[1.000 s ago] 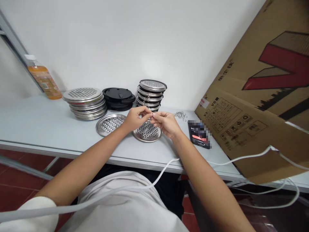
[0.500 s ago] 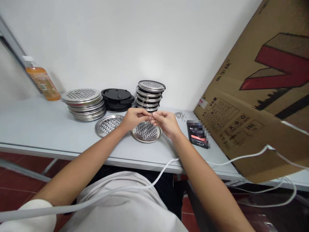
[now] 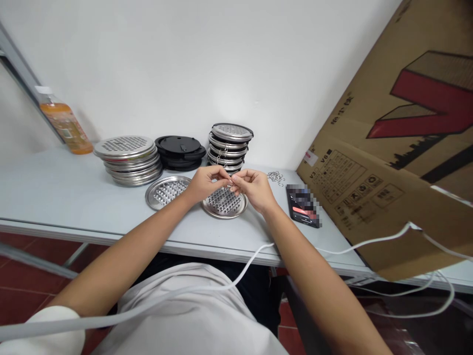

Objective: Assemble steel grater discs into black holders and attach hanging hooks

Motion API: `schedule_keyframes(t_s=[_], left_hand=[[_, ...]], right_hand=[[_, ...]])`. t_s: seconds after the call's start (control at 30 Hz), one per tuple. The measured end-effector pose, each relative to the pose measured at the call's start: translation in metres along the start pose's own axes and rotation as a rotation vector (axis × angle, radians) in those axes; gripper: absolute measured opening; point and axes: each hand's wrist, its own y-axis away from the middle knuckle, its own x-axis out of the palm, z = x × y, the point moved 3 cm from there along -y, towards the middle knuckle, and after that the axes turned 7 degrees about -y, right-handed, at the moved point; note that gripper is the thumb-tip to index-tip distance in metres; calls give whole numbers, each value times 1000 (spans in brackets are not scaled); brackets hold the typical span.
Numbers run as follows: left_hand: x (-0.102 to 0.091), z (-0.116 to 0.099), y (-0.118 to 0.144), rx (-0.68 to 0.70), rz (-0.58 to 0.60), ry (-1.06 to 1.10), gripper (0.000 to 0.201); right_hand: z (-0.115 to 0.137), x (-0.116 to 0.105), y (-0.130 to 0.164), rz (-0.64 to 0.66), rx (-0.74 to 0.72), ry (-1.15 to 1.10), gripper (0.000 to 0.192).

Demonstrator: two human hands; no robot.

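My left hand (image 3: 207, 182) and my right hand (image 3: 255, 189) meet fingertip to fingertip above the table. Both are pinched on a small metal wire piece (image 3: 231, 187), too small to make out fully. Below them lies a round metal grater plate (image 3: 224, 206), its far edge partly covered by my fingers. A second round grater plate (image 3: 167, 192) lies to the left, partly behind my left wrist. Right of my right hand is a loose pile of small bent wire pieces (image 3: 275, 177).
Along the wall stand a stack of grater plates (image 3: 127, 146), black round discs (image 3: 181, 148), and a stack of plates with black rims (image 3: 231, 132), wire pieces hanging from it. An orange bottle (image 3: 66, 123), a phone (image 3: 303, 207), a large cardboard box (image 3: 354, 177) and a white cable (image 3: 207, 287) are around.
My fingertips have shifted slightly around the small wire piece, which now shows a little lower. Everything on the table stays in place.
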Motion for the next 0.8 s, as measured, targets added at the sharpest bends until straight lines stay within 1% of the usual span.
schedule_keyframes(t_s=[0.1, 0.3, 0.43, 0.57, 0.67, 0.8], left_hand=[[0, -1, 1, -2, 8, 17, 11], [1, -2, 3, 36, -12, -43, 12], [3, -4, 5, 81, -30, -102, 14], [4, -5, 6, 108, -32, -103, 17], [4, -5, 6, 90, -33, -82, 16], [4, -4, 4, 37, -90, -50, 15]], right_hand=[[1, 2, 2, -4, -32, 29, 37], [-3, 5, 4, -35, -76, 26, 35], [-4, 6, 5, -39, -73, 0, 32], [-7, 6, 5, -36, -79, -14, 33], [-8, 7, 4, -39, -86, -25, 32], [-8, 9, 2, -69, -114, -63, 31]])
